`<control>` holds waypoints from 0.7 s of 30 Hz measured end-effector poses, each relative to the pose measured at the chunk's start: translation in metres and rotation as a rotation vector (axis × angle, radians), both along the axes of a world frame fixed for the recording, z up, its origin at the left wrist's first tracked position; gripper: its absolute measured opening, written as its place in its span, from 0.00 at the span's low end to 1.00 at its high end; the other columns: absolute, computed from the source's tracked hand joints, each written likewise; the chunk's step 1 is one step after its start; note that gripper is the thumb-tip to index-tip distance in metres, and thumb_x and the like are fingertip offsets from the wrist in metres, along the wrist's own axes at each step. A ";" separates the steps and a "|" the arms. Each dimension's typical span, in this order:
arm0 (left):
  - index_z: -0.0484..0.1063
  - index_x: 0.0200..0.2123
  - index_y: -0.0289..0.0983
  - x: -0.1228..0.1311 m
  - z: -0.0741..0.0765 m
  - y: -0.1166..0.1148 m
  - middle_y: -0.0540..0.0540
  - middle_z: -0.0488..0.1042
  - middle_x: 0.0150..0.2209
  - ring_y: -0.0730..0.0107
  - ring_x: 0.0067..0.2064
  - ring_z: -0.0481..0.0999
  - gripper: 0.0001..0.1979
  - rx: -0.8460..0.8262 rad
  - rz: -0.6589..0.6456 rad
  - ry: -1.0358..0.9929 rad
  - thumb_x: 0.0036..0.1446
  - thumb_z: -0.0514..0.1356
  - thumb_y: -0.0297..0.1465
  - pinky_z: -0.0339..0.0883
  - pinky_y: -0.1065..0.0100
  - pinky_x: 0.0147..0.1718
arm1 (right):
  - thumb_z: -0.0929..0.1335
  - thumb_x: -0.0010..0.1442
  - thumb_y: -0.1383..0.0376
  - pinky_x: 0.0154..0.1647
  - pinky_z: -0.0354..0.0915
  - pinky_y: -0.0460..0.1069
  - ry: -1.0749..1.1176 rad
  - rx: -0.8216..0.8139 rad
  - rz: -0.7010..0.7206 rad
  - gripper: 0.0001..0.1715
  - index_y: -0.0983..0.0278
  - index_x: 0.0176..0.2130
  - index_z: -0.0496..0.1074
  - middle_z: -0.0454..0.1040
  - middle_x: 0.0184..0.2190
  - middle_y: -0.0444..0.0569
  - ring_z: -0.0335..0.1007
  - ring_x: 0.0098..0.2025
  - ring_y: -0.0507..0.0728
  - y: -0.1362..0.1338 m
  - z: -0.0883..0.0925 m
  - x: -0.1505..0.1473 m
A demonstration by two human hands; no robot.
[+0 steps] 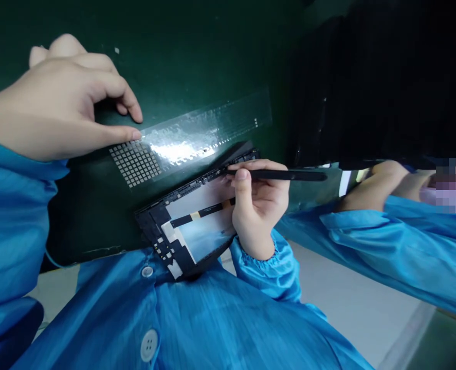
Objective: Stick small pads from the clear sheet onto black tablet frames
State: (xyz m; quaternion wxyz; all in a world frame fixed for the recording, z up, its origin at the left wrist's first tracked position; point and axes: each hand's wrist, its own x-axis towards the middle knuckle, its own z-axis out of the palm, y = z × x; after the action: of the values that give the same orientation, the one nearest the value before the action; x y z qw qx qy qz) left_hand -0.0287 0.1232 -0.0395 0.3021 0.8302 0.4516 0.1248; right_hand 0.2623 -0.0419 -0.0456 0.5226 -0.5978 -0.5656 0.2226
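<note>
- A dark green work surface (197,51) lies under everything, filling the upper part of the view.
- A co-worker's blue sleeve (366,241) reaches in at the right, well apart from the device.
- The left hand (66,103) bends over the surface, thumb and forefinger tips separated by a narrow gap. The thumb tip touches the edge of a clear sheet (247,110); I cannot tell whether the two fingers grip it.
- An open device (174,195) lies tilted near the person's front, just below the sheet. Its shell holds a silvery panel (212,239) and small parts at the left end.
- The sheet lies flat on the surface, carrying a grid of small squares (137,163) just below the left thumb, with a few more at its far end.
- The right hand (260,210) overlaps the device's right end, thumb and fingers closed on a slim black tool (297,175).
- That tool lies nearly level, its inner end at the device's upper rim.
- A black ribbon strip (212,209) crosses the panel, its right end meeting the right hand.
- A pale fleck (116,50) lies beyond the left hand.
</note>
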 end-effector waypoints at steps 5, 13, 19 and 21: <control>0.83 0.45 0.42 -0.001 -0.003 0.000 0.48 0.75 0.46 0.47 0.67 0.66 0.38 0.014 0.003 -0.011 0.59 0.55 0.69 0.48 0.35 0.69 | 0.71 0.75 0.65 0.50 0.80 0.56 -0.065 0.000 0.029 0.06 0.55 0.51 0.74 0.79 0.44 0.47 0.83 0.47 0.57 -0.002 0.000 0.002; 0.83 0.43 0.41 0.006 0.012 -0.008 0.46 0.75 0.46 0.49 0.65 0.67 0.38 -0.035 0.022 -0.007 0.61 0.51 0.67 0.48 0.36 0.69 | 0.73 0.74 0.56 0.56 0.81 0.60 -0.180 -0.191 0.362 0.08 0.55 0.50 0.77 0.83 0.46 0.49 0.83 0.50 0.61 0.043 0.053 -0.006; 0.83 0.42 0.41 0.008 0.012 -0.006 0.43 0.74 0.42 0.46 0.64 0.64 0.39 -0.082 0.035 0.003 0.60 0.51 0.67 0.46 0.33 0.68 | 0.79 0.64 0.43 0.57 0.83 0.54 -0.096 -0.402 0.816 0.24 0.56 0.46 0.78 0.85 0.44 0.44 0.84 0.48 0.58 0.122 0.037 -0.039; 0.83 0.41 0.41 0.010 0.014 -0.006 0.44 0.73 0.42 0.45 0.65 0.64 0.31 -0.080 0.035 0.028 0.62 0.57 0.61 0.48 0.33 0.68 | 0.79 0.62 0.41 0.55 0.83 0.53 -0.102 -0.423 0.866 0.26 0.56 0.46 0.79 0.85 0.44 0.44 0.84 0.47 0.57 0.130 0.029 -0.041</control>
State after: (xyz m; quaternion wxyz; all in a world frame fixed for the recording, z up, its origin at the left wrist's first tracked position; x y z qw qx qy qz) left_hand -0.0190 0.1176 -0.0256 0.3265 0.8112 0.4746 0.1004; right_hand 0.2215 0.0880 -0.0170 0.2206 -0.4105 -0.7298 0.5002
